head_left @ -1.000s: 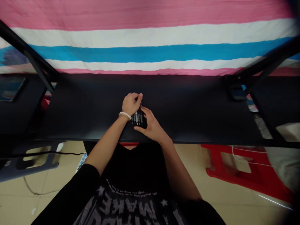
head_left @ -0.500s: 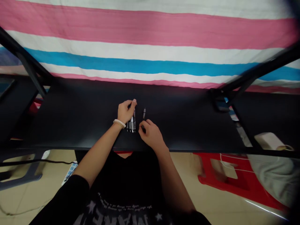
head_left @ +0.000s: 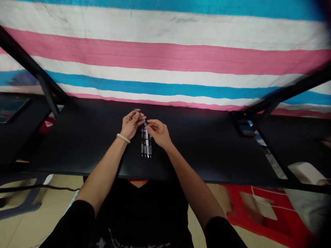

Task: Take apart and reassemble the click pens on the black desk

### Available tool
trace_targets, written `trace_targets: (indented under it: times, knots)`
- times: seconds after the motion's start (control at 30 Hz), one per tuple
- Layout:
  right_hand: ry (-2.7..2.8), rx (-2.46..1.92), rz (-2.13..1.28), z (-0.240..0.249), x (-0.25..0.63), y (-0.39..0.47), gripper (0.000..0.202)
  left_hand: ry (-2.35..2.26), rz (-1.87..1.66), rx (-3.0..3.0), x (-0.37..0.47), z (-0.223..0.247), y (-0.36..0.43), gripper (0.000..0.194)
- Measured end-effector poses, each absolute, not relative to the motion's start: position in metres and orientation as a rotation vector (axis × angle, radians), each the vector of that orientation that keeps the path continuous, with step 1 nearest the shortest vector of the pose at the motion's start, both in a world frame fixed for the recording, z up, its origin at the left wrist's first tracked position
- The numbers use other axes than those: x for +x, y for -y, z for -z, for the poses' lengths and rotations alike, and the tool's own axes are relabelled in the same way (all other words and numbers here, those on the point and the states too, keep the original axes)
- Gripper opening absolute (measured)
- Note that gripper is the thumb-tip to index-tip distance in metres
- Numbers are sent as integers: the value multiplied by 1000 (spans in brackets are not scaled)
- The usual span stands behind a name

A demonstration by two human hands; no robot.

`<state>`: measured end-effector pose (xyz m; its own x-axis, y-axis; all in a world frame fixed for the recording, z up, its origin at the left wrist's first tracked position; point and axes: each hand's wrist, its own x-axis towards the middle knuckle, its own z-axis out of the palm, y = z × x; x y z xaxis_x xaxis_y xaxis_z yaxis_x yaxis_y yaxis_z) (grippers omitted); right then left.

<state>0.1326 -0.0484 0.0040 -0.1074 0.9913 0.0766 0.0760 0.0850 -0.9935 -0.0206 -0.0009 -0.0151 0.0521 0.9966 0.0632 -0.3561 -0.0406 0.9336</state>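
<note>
Between my two hands a slim pen (head_left: 142,120) is held up at a slant above the black table. My left hand (head_left: 131,124), with a pale beaded bracelet at its wrist, pinches the pen's upper-left end. On the lower-right end, the thumb and fingers of my right hand (head_left: 158,133) are closed. Just below lie several grey and black pens (head_left: 146,148) side by side on the table, tips toward me. Their upper ends are partly hidden by my right hand.
The black table (head_left: 207,144) stretches to both sides, with black metal struts at its left and right. Behind hangs a striped cloth (head_left: 165,57). A dark flat device (head_left: 12,109) lies far left, a white box (head_left: 306,172) far right. A red stool (head_left: 281,220) stands below.
My right hand has lifted the single pen from the table and moved left and up. My left hand has left the pen row and now grips that pen too. The view has tilted upward.
</note>
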Motion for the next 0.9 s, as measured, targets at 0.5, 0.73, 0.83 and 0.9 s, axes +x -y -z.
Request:
trace_targets:
  times: [0.5, 0.73, 0.83, 0.9]
  knots:
    - [1410, -1164, -844, 28, 136, 22, 26, -807, -1523, 567, -15, 23, -9, 28]
    - [1331, -1117, -914, 32, 129, 29, 23, -853, -1561, 508, -12, 18, -4, 35]
    - [1341, -1120, -857, 31, 129, 32, 18, -861, -1583, 506, -11, 19, -3, 37]
    - [1347, -1115, -843, 30, 129, 32, 21, -866, -1594, 501, -12, 19, -3, 36]
